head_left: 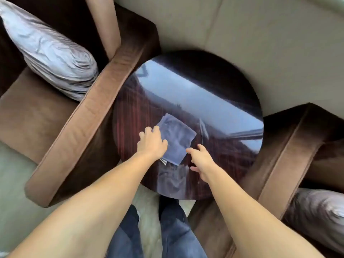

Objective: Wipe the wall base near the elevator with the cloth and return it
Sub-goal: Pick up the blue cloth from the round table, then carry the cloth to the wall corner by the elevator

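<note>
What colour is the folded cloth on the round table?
The cloth is a muted blue-grey, plain with no pattern, seen best in the head view.

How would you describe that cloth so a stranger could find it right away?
Find the round, glossy dark table between two brown armchairs. The cloth lies flat on the table's near side, with the left hand on its edge. It is a folded grey-blue square, matte, the only loose item on the table.

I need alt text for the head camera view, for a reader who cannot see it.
A person's left hand rests on a folded blue cloth lying on a round, glossy dark table, while the right hand reaches in open beside it. Brown armchairs with silvery cushions flank the table.
</note>
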Action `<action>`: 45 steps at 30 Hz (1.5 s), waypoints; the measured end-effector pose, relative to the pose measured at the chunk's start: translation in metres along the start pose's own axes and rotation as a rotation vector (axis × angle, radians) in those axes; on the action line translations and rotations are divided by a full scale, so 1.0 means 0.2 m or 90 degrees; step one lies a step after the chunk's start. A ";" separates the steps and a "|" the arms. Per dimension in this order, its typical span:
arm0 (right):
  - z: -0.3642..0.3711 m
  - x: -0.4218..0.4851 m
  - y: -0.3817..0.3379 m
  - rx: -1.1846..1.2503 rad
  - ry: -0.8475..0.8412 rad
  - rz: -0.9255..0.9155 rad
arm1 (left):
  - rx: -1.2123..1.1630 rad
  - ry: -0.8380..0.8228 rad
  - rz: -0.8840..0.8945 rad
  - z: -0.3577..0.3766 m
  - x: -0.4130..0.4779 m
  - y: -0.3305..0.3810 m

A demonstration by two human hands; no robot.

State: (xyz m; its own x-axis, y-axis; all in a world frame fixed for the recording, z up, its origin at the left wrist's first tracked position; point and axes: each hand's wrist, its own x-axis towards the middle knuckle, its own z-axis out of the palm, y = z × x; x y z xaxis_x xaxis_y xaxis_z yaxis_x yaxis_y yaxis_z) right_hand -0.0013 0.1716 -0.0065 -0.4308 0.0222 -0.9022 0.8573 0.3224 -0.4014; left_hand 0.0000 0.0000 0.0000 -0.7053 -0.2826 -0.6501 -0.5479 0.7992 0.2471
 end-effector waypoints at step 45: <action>2.56 -2.24 0.54 -0.201 -0.495 -0.342 | -1.155 0.488 -0.293 -0.65 -2.34 -2.73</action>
State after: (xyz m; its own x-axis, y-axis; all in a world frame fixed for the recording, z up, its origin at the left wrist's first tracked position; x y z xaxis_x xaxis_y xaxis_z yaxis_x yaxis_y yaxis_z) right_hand 0.4287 -0.2876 0.2736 -0.3379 -0.7903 -0.5111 0.4394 0.3477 -0.8283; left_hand 0.5708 -0.3729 0.2638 -0.1481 -0.7827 -0.6045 -0.0924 -0.5976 0.7965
